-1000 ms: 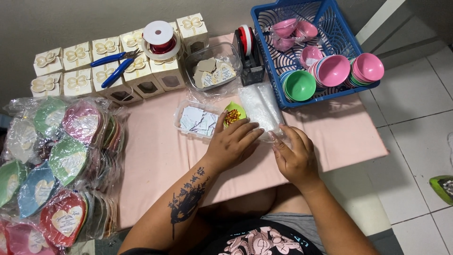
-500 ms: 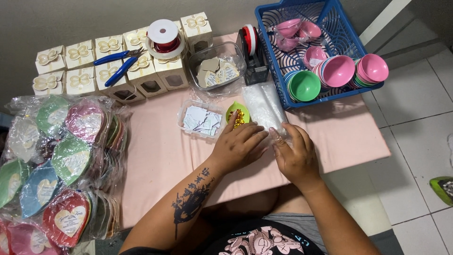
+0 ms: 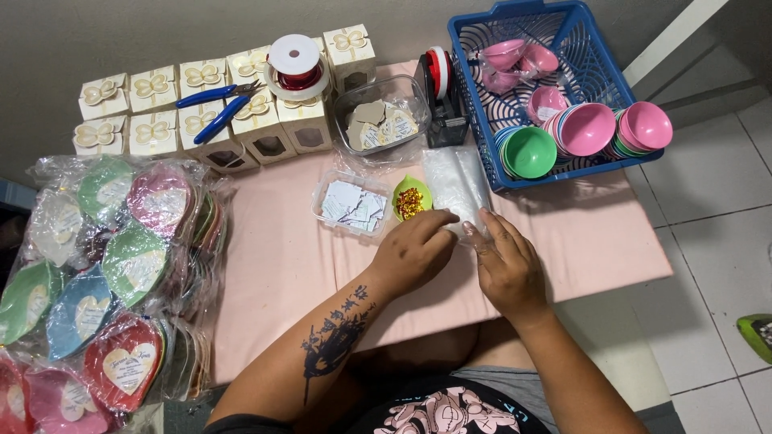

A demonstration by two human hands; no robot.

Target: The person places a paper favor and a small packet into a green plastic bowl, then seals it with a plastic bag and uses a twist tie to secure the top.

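Beside the green dish of gold bits (image 3: 411,201), the left hand (image 3: 414,253) and right hand (image 3: 507,265) cover the near end of the clear plastic bags (image 3: 454,186), so what the fingers pinch cannot be told.

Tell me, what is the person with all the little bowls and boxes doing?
A person sits at a pink table with both hands on a stack of clear plastic bags. The left hand and right hand pinch at its near end. Beside them sits a small green bowl holding something shiny gold. A blue basket of pink and green bowls stands behind, small white boxes line the back, and wrapped heart-shaped dishes pile up on the left.
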